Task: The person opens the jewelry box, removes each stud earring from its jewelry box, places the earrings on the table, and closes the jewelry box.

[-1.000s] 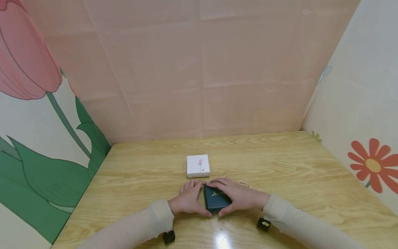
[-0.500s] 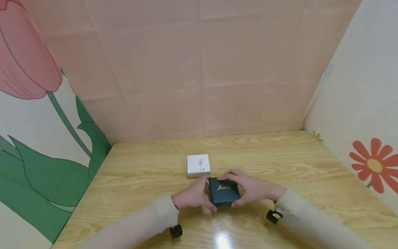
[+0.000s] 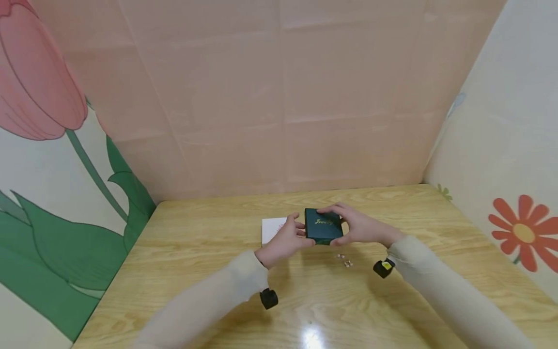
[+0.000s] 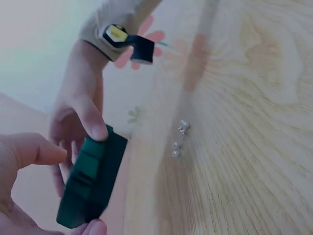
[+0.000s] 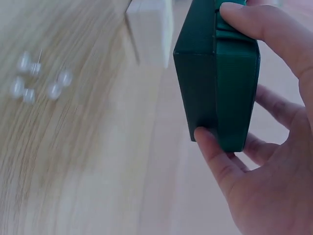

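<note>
Held up above the table is a dark green jewelry box (image 3: 323, 224), its lid closed and lettered in gold. My right hand (image 3: 364, 226) grips its right side; in the right wrist view the thumb lies on the ribbon-like front band (image 5: 230, 19). At the box's left edge is my left hand (image 3: 285, 241), fingers spread; one digit touches the box's end in the left wrist view, another stays apart from it. Behind the left hand sits a white box (image 3: 269, 229), partly hidden. Small pearl earrings (image 3: 344, 260) lie on the table below the green box.
The wooden table (image 3: 209, 232) meets a pinkish cloth backdrop (image 3: 226, 121) at its far edge. Flower-printed panels stand at the left and right. Each wrist carries a small black camera (image 3: 269, 298).
Both hands have moved away from me and slightly right, with the green jewelry box lifted off the table. The earrings show beneath it, and the left hand now covers part of the white box.
</note>
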### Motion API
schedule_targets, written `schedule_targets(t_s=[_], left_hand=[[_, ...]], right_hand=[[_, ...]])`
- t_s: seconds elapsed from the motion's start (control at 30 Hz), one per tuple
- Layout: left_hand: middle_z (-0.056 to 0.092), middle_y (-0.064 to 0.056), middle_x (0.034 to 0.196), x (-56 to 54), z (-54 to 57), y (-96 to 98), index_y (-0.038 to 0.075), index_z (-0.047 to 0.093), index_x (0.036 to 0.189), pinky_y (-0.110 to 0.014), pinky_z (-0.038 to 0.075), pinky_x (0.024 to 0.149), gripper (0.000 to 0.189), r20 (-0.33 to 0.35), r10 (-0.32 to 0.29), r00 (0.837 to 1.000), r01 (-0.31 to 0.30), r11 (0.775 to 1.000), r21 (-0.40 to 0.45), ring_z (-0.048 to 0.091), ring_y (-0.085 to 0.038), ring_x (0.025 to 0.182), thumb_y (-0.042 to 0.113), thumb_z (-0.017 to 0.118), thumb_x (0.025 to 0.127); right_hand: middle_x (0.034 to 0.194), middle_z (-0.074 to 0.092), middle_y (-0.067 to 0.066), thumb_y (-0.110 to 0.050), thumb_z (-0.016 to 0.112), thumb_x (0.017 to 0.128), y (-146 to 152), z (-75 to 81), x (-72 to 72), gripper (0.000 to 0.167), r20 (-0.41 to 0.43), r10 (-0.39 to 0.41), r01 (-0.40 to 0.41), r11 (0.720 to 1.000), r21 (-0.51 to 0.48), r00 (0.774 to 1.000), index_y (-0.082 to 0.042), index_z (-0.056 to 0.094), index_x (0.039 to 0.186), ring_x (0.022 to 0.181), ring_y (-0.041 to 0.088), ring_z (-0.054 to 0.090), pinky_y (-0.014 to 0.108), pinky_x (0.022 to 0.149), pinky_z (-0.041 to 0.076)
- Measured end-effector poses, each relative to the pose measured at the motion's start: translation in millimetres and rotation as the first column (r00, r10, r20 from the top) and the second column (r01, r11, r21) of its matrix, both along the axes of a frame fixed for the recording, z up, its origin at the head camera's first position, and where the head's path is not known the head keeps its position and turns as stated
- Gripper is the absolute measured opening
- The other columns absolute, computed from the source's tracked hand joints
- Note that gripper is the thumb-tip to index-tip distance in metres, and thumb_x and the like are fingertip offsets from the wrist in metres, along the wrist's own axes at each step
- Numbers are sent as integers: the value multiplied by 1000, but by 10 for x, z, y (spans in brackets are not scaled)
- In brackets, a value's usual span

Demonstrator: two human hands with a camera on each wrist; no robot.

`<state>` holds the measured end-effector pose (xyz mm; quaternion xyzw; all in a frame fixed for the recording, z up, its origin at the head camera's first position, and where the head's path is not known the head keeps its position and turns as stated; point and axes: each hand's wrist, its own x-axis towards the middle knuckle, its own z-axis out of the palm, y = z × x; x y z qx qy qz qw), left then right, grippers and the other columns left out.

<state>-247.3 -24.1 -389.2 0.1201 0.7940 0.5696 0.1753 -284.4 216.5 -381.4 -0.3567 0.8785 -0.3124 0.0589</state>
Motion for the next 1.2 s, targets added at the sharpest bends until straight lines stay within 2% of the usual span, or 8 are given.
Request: schedule_targets(t_s=[0.1, 0.2, 0.3, 0.4, 0.57, 0.87, 1.13, 1.2], left_hand=[[43, -16, 141, -37, -20, 41, 4, 18, 152, -46, 44, 99, 84, 31, -24, 999, 22, 999, 44, 48, -30, 125, 20, 69, 87], [47, -17, 140, -63, -45, 87, 1, 28, 148, -47, 42, 101, 70, 40, -116, 992, 111, 989, 100, 51, -29, 124, 14, 64, 90], [47, -14, 142, -84, -60, 125, 4, 31, 149, -46, 38, 105, 62, 62, -236, 970, 225, 963, 148, 51, -25, 125, 7, 58, 92], [42, -9, 148, -91, -66, 153, 8, 24, 152, -46, 34, 108, 66, 101, -291, 951, 278, 952, 128, 47, -18, 128, 9, 56, 94], [47, -6, 141, -94, -92, 207, 6, 26, 150, -41, 38, 103, 67, 156, -249, 956, 247, 968, 33, 50, -13, 114, 14, 57, 92], [54, -10, 130, -79, -115, 264, -2, 35, 144, -34, 40, 86, 61, 161, -175, 971, 191, 977, -91, 50, -17, 97, 13, 58, 90], [45, -10, 144, -14, -45, 159, 5, 28, 150, -34, 38, 92, 63, 142, -254, 957, 268, 959, -88, 48, -13, 103, 15, 55, 94], [54, -10, 132, 11, 21, 83, 5, 30, 150, -36, 40, 88, 62, 119, -267, 956, 281, 953, -118, 50, -11, 95, 19, 55, 95]], right_hand=[[138, 41, 18, -29, 84, 74, 30, -72, -108, 81, 27, -1, 2, 1000, -17, 1000, -14, 44, 143, 116, 30, 46, 45, 91, 47], [138, 40, 18, -28, 85, 73, 53, -162, -193, 81, 58, 3, -2, 1000, -23, 998, -14, 45, 142, 118, 32, 46, 49, 93, 45], [137, 41, 18, -31, 84, 73, 84, -258, -249, 81, 81, 6, -6, 1000, -2, 997, -16, 45, 142, 118, 32, 46, 51, 93, 44], [139, 39, 18, -33, 84, 73, 105, -336, -275, 81, 118, 1, -2, 1000, 12, 993, -17, 45, 143, 120, 33, 46, 51, 94, 44], [142, 37, 19, -30, 84, 73, 105, -419, -302, 81, 160, 16, -17, 1000, 1, 987, -14, 44, 142, 126, 36, 41, 51, 98, 42], [141, 39, 20, -26, 83, 74, 114, -530, -372, 79, 171, 67, -66, 998, -12, 983, -11, 44, 141, 126, 37, 40, 52, 98, 42], [151, 25, 22, -38, 84, 72, 94, -447, -329, 92, 141, 17, -28, 997, 75, 990, -17, 37, 147, 136, 44, 24, 67, 100, 29], [155, 19, 21, -40, 83, 73, 82, -384, -303, 94, 110, -7, -3, 996, 89, 994, -18, 34, 149, 139, 46, 17, 72, 100, 23]])
